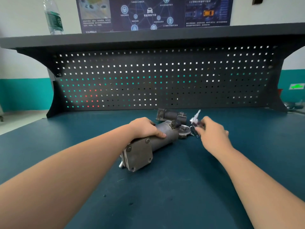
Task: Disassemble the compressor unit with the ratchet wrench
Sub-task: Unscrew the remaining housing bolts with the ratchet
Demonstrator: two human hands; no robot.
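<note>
I see the compressor lying on its side in the middle of the green bench, its square bolted end plate facing me. My left hand wraps over the cylinder and pins it down. My right hand pinches a blurred shiny tool, I take it for the ratchet wrench, just right of a loose round part. A smaller motor-like piece lies behind. I judge this the tool-fetching step; next the wrench must seat squarely on a plate bolt while the left hand resists the turning.
</note>
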